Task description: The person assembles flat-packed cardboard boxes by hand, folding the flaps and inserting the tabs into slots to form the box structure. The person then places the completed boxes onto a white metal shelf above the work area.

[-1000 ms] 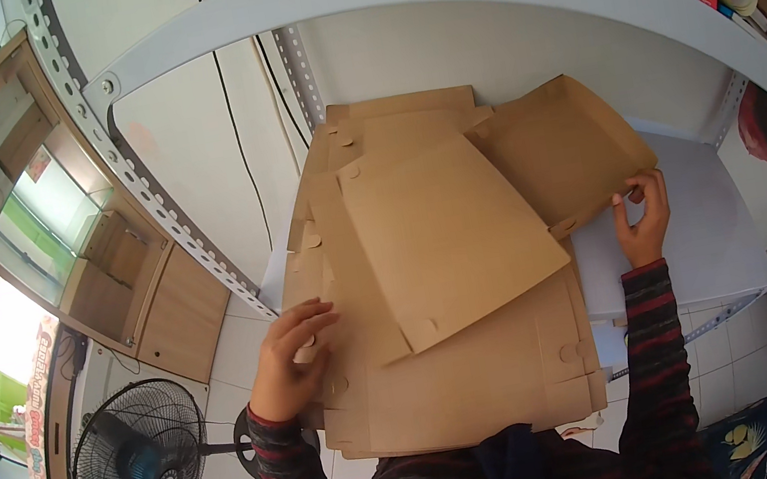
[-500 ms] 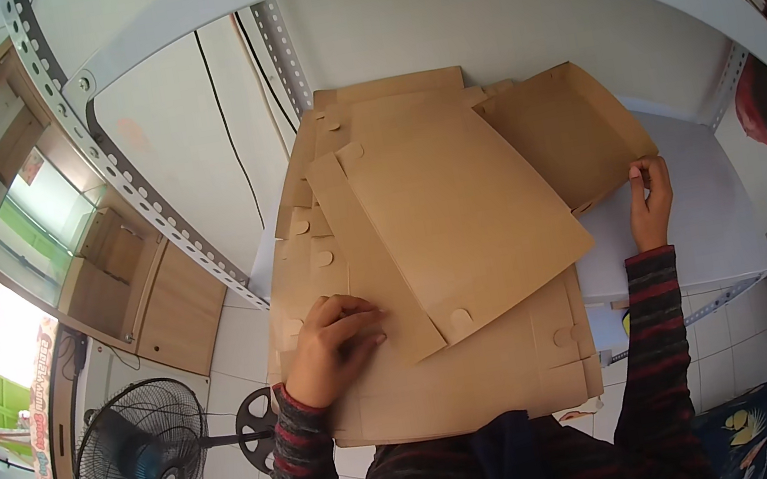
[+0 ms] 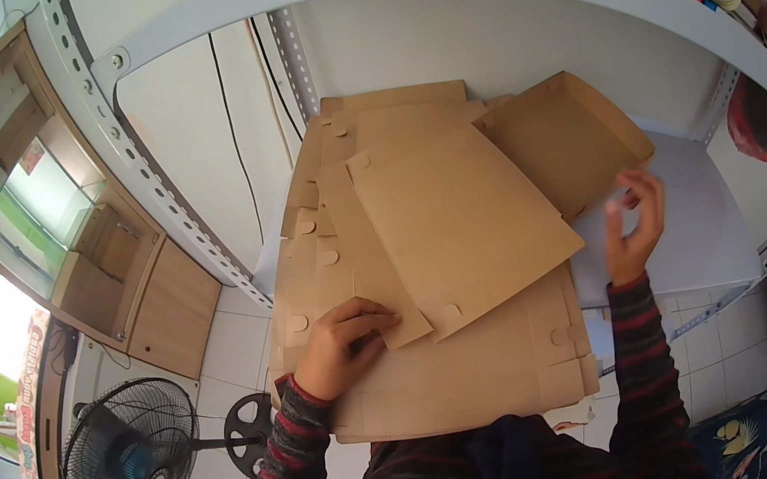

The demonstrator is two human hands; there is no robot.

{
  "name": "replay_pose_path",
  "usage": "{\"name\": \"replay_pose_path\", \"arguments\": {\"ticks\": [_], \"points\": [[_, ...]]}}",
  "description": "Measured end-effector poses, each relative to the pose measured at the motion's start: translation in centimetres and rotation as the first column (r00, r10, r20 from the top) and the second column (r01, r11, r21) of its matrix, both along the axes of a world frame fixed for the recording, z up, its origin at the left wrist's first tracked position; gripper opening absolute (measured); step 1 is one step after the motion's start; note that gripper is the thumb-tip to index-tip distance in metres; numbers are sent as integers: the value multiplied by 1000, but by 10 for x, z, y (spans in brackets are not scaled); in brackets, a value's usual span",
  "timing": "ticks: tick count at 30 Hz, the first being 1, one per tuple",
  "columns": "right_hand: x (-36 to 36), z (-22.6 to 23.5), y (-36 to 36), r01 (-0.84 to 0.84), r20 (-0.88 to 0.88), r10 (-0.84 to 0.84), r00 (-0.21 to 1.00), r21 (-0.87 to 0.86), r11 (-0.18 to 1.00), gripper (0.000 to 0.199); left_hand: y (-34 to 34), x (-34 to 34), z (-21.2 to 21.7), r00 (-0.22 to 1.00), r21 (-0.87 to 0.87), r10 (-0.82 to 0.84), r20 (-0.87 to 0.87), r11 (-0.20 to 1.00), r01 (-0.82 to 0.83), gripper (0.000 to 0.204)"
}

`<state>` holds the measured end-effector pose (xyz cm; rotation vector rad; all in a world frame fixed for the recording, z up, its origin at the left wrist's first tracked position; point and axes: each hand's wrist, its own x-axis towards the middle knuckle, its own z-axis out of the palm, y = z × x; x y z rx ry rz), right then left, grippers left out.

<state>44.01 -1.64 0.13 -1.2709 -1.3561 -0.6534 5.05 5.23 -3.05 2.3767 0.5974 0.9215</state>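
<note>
A stack of flat cardboard sheets [image 3: 428, 262] lies across the white shelf [image 3: 706, 226], overhanging its front edge. The left hand [image 3: 345, 345] presses flat on the stack's near left corner, fingers on the top sheet's [image 3: 462, 221] edge. The right hand [image 3: 634, 223] hovers open, fingers spread, holding nothing, beside a folded box [image 3: 565, 143] toward the right. A fan [image 3: 125, 455] stands on the floor, left.

Both arms w/ long dark sleeves [image 3: 287, 448], red & grey striped, knit.
</note>
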Motion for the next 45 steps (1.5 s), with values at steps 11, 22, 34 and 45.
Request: {"name": "replay_pose_path", "arguments": {"ticks": [11, 22, 34, 45], "points": [[-126, 9, 1, -436, 359, 704, 613, -589, 680, 18, 11, -4, -8, 983, -236, 179, 50, 958, -162, 10], [-132, -1, 20, -421, 685, 543, 486, -361, 832, 8, 4, -5, 8, 971, -123, 151, 188, 984, -129, 11], [-133, 5, 14, -495, 712, 510, 482, -259, 830, 7, -13, 4, 42, 979, -70, 197, 53, 979, -193, 10], [-130, 2, 12, -607, 659, 615, 432, -291, 739, 12, -25, -8, 65, 998, -124, 49, -31, 991, -52, 10]]}}
